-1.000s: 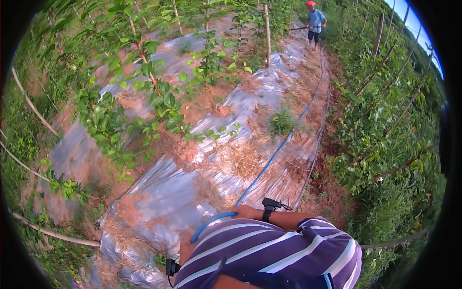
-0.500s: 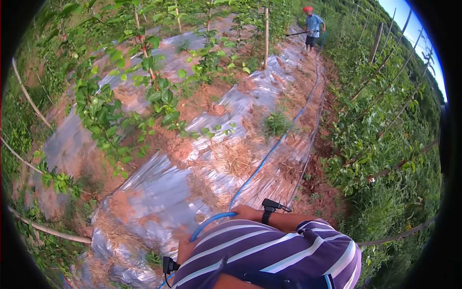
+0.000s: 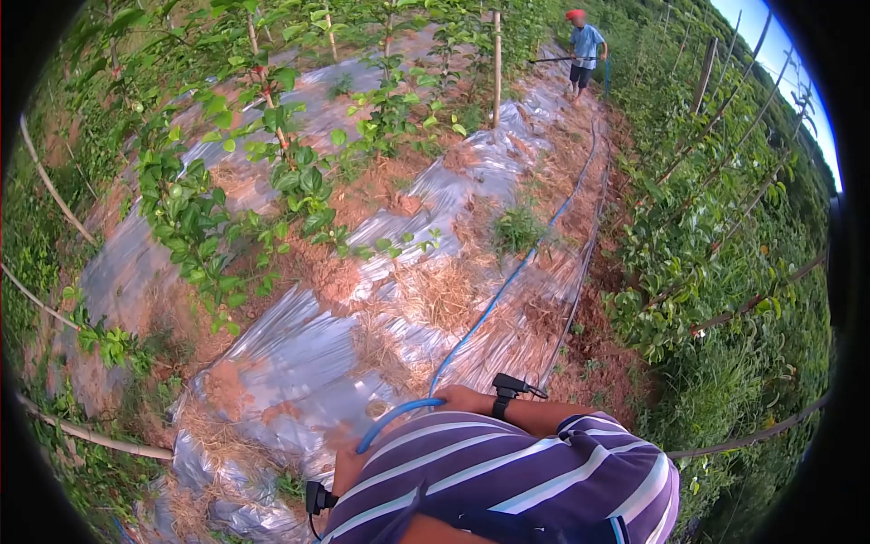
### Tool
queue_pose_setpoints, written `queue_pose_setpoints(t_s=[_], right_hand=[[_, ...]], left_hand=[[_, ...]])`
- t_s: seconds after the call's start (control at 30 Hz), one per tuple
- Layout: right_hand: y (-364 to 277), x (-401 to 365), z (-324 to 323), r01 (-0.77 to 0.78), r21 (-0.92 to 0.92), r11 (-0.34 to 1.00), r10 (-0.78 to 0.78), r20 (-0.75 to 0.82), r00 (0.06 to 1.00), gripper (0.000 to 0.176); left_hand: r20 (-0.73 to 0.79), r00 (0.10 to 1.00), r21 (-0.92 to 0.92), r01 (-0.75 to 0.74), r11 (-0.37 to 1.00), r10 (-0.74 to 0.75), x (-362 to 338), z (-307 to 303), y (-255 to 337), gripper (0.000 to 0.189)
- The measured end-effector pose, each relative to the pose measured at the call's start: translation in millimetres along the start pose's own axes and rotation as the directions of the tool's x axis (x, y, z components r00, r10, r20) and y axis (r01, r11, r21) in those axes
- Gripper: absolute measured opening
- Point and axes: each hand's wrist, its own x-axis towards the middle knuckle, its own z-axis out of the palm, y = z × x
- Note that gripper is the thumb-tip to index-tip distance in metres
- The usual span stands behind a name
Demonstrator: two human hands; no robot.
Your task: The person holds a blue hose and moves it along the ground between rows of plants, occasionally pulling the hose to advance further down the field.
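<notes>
Right hand (image 3: 458,399) closed around a blue hose (image 3: 394,421), the person in the striped shirt (image 3: 507,471) held that wrist nearly straight, the bare forearm running in from the short sleeve across the front of the body, back of the hand toward the camera. A small black device (image 3: 509,385) was strapped just behind the wrist. Left hand (image 3: 349,464), lower and close against the shirt, also gripped the hose, though the cloth hid most of its fingers; a second black device (image 3: 318,498) sat at that wrist. The two hands were apart, and the hose bowed upward between them.

Beyond the right hand, the hose dropped onto silver sheeting (image 3: 299,354) and ran up its right-hand side, past a straw patch (image 3: 444,295) and beside a green weed (image 3: 518,227). A dark pipe (image 3: 591,258) lay nearby along the sheeting's right edge, next to bare red soil. Leafy plants (image 3: 190,218) and a wooden stake (image 3: 497,72) stood to the left. Near the sheeting's far end, a co-worker (image 3: 587,50) in red headwear and a blue shirt stood on the track with a dark rod (image 3: 553,60) held out to one side, roughly level.
</notes>
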Motion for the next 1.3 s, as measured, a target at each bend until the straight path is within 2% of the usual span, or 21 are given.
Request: queue_pose_setpoints(t_s=[0.13, 0.2, 0.27, 0.63, 0.7, 0.9, 1.03, 1.1, 1.13, 1.2, 1.3], right_hand=[[1.9, 0.4, 1.5, 0.059, -0.038, 0.998, -0.059, -0.012, 0.998, 0.033], [-0.5, -0.1, 0.4, 0.084, -0.044, 0.995, -0.085, -0.021, 0.996, 0.033], [-1.1, -0.3, -1.0, 0.078, 0.003, 0.997, -0.078, -0.008, 0.997, 0.033], [-6.0, -8.3, -5.9, 0.059, 0.018, 0.998, -0.059, 0.012, 0.998, 0.034], [-3.8, -7.1, -5.9, 0.059, 0.007, 0.998, -0.06, 0.018, 0.998, 0.034], [-0.2, -6.6, -5.7, 0.042, 0.016, 0.999, -0.043, 0.034, 0.999, 0.033], [6.0, -4.5, -2.9, 0.075, 0.025, 0.997, -0.075, 0.019, 0.997, 0.037], [10.4, -2.1, -1.6, 0.072, 0.041, 0.997, -0.073, 0.023, 0.997, 0.041], [12.4, -1.7, -0.2, 0.105, 0.034, 0.994, -0.105, 0.008, 0.994, 0.041], [12.8, -1.6, 1.2, 0.136, 0.027, 0.99, -0.136, -0.008, 0.991, 0.04], [10.0, -1.1, -0.3, 0.099, -0.017, 0.995, -0.099, 0.001, 0.995, 0.039]], left_hand=[[-0.007, 1.0, -0.043, 0.014, 0.999, -0.015, -0.2, 5.2, -22.2, 0.023], [-0.003, 0.998, -0.14, 0.056, 0.989, -0.057, 0.2, 6.7, -30.6, 0.023], [-0.004, 0.998, -0.14, 0.059, 0.988, -0.061, -0.6, 7.4, -30.3, 0.022], [0.018, 0.993, -0.228, 0.12, 0.966, -0.119, -0.4, 12.5, -51.7, 0.018], [0.003, 0.998, -0.186, 0.062, 0.981, -0.062, 4.7, 15.5, -78.8, 0.019], [0.002, 0.995, -0.148, 0.103, 0.984, -0.104, -6.4, 11.7, -13.0, 0.021], [-0.009, 0.999, -0.055, 0.053, 0.997, -0.053, -3.7, 12.7, -33.5, 0.021], [-0.006, 0.989, -0.125, 0.145, 0.982, -0.147, -2.3, 17.3, -58.8, 0.022], [-0.006, 0.989, -0.126, 0.147, 0.981, -0.149, -3.6, 16.8, -53.6, 0.022], [-0.038, 0.998, -0.05, 0.052, 0.997, -0.054, -5.2, 14.0, -32.6, 0.022], [-0.043, 0.999, 0.011, 0.001, 1.0, 0.0, -4.9, 11.2, -21.4, 0.022]])
